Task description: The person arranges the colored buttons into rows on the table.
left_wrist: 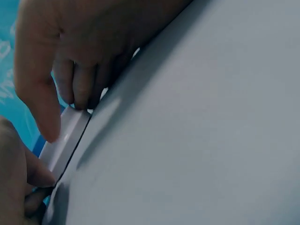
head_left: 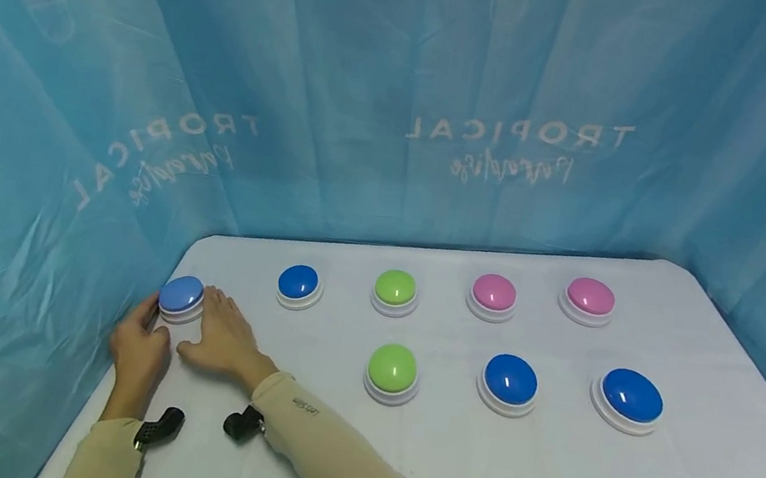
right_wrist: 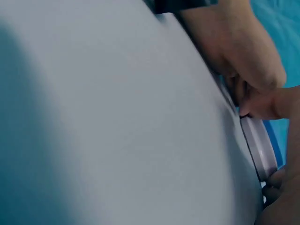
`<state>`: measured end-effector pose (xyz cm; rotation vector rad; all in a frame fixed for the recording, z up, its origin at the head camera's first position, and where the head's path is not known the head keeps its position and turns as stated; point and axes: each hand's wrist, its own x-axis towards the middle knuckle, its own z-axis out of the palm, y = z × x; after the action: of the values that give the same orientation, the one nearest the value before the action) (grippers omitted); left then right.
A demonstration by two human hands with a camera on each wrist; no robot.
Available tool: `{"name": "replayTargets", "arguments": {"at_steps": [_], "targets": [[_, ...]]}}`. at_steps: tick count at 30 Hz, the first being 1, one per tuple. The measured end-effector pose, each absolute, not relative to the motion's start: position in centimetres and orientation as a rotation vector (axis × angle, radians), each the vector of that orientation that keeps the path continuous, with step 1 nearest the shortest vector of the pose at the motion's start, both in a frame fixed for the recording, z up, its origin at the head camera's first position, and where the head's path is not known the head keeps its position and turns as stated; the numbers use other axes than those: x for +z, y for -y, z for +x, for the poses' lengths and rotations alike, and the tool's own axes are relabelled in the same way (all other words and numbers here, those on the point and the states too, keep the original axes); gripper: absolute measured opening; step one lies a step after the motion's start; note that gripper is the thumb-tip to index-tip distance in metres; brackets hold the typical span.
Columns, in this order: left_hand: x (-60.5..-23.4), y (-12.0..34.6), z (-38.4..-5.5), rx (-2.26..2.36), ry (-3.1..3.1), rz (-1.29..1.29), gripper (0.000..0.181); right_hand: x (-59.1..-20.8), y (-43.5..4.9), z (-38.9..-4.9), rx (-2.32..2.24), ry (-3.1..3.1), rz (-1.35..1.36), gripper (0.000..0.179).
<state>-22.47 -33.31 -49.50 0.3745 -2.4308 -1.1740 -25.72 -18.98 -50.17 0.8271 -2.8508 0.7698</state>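
Observation:
A push button with a paler blue dome (head_left: 181, 293) on a white base stands near the table's left edge, between my two hands. My left hand (head_left: 139, 350) is at its left side, fingertips right at the base and thumb in front of it. Along its right side lie the extended fingers of my right hand (head_left: 226, 335), thumb pointing left towards the other thumb. The left wrist view shows the white base (left_wrist: 61, 150) edge-on between the fingers, and the right wrist view shows the base (right_wrist: 259, 145) likewise.
Other push buttons stand right of my hands: blue (head_left: 298, 282), green (head_left: 395, 288) and pink (head_left: 494, 292) in the back row, with another pink (head_left: 590, 296). Nearer are green (head_left: 392, 368) and two blue ones (head_left: 511, 380). Blue curtains (head_left: 346, 97) surround the white table (head_left: 436, 468).

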Motion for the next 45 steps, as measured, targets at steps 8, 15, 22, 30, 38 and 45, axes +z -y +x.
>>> {"name": "replayTargets", "arguments": {"at_steps": [8,15,22,30,38,45], "targets": [[-48.8,32.1,-18.4,-1.182,2.522,0.309,0.066,-50.0,16.1,-21.8,0.794,2.778,0.922,0.104],[-48.3,29.0,-16.2,-1.115,2.601,0.091,0.072,-49.3,11.2,-18.5,0.829,2.786,0.9,0.106],[-48.8,25.0,-15.1,-1.137,2.645,-0.097,0.072,-50.2,5.8,-15.8,0.92,2.768,0.81,0.103],[-49.4,21.5,-14.6,-1.152,2.632,-0.187,0.073,-50.2,0.9,-14.1,0.962,2.761,0.814,0.099],[-49.2,19.7,-14.7,-1.197,2.634,-0.212,0.072,-50.1,-0.7,-13.4,0.971,2.718,0.811,0.098],[-49.1,19.0,-14.7,-1.185,2.631,-0.209,0.07,-50.6,-1.1,-12.9,0.938,2.719,0.8,0.098]]}}
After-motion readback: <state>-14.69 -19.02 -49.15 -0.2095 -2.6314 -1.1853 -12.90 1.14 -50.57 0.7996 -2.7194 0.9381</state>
